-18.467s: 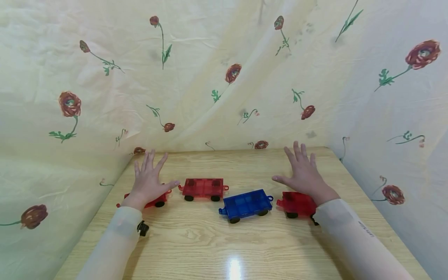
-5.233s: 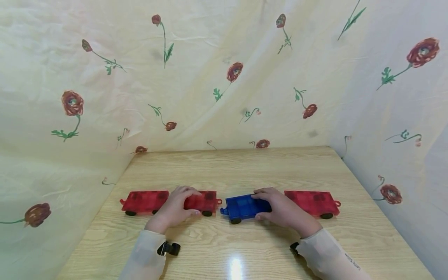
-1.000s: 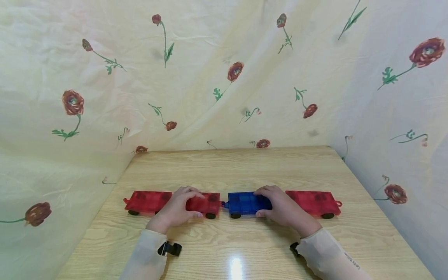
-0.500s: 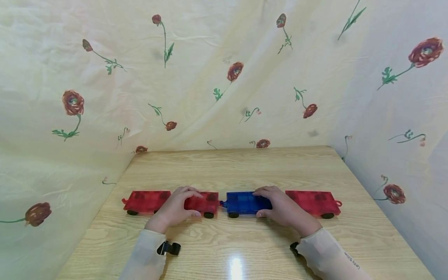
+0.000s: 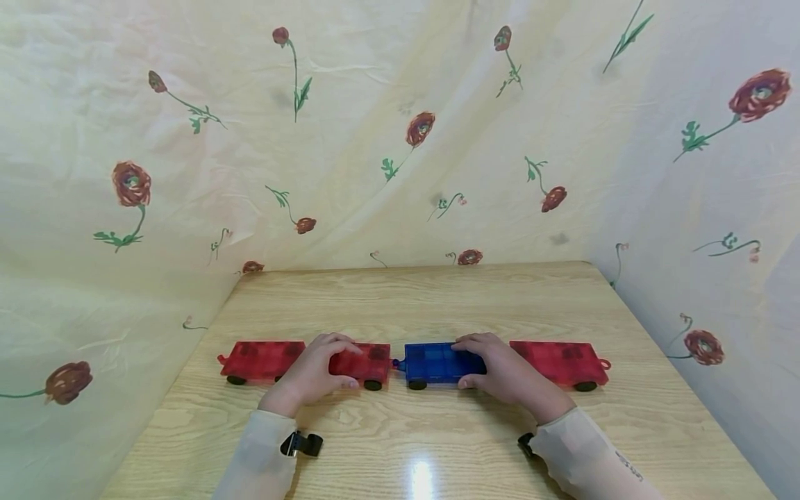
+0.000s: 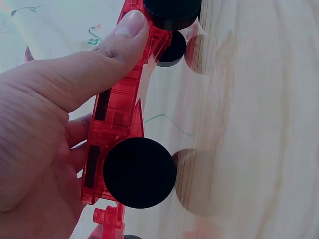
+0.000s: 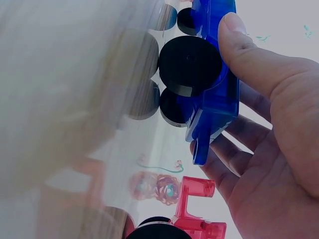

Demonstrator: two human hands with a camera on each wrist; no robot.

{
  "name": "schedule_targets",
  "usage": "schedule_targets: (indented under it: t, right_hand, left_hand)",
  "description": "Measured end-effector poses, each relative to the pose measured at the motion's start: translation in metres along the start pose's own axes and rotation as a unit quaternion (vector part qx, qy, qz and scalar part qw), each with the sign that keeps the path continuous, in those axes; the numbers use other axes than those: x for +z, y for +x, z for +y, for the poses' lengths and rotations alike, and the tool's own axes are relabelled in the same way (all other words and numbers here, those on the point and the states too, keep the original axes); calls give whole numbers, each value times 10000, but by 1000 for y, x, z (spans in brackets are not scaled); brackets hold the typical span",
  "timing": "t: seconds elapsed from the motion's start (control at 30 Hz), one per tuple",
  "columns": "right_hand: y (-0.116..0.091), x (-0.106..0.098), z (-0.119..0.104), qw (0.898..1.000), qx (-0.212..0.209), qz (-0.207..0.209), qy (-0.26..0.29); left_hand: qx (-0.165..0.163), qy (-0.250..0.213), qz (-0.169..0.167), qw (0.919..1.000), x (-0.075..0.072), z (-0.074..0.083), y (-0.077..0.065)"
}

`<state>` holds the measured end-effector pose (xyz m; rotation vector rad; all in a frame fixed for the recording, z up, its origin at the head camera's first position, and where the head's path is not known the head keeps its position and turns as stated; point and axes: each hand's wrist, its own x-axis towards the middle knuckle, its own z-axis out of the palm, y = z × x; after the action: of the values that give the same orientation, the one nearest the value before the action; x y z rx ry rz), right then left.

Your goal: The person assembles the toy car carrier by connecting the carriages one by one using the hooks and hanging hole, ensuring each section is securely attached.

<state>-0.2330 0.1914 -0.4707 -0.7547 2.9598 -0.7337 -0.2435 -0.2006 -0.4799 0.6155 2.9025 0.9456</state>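
A line of toy train wagons runs across the table. My left hand (image 5: pixel 312 375) grips the inner red wagon (image 5: pixel 375 362), thumb on its near side and fingers over the far side. With my right hand (image 5: pixel 503 378) I hold the blue wagon (image 5: pixel 431 362) the same way. Between them, the blue wagon's hook (image 5: pixel 398 364) meets the red wagon's end ring. Farther left stands another red wagon (image 5: pixel 262 357), partly behind my left hand. On the right a third red wagon (image 5: pixel 562 361) stands; the right wrist view shows its red hook (image 7: pixel 194 199) apart from the blue ring (image 7: pixel 200 152).
The wagons stand on a wood-grain table (image 5: pixel 400 298). Cream cloth with printed flowers (image 5: pixel 350 139) rises behind and along both sides. A black strap (image 5: pixel 301 443) sits at my left wrist, and another strap (image 5: pixel 527 444) at my right.
Earlier, both hands were spread over scattered wagons. They since gripped the inner red and blue wagons; the blue one straightened and its hook met the red ring. Lately, the joined pair shifted slightly left.
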Motion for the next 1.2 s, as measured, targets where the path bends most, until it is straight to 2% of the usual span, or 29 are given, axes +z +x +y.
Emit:
schedule_targets:
  t: [0.57, 0.77, 1.0, 1.2]
  right_hand:
    - [1, 0, 3, 9999, -82, 22, -146]
    - [-3, -3, 4, 9999, -100, 25, -38]
    - [-15, -17, 9, 9994, 71, 254, 230]
    - [-26, -28, 21, 9979, 282, 459, 360]
  left_hand:
    - [121, 66, -2, 9999, 1, -1, 2]
    - [108, -2, -21, 9999, 2, 0, 1]
    - [73, -363, 69, 9993, 1, 9, 1]
    - [281, -577, 107, 9979, 2, 19, 5]
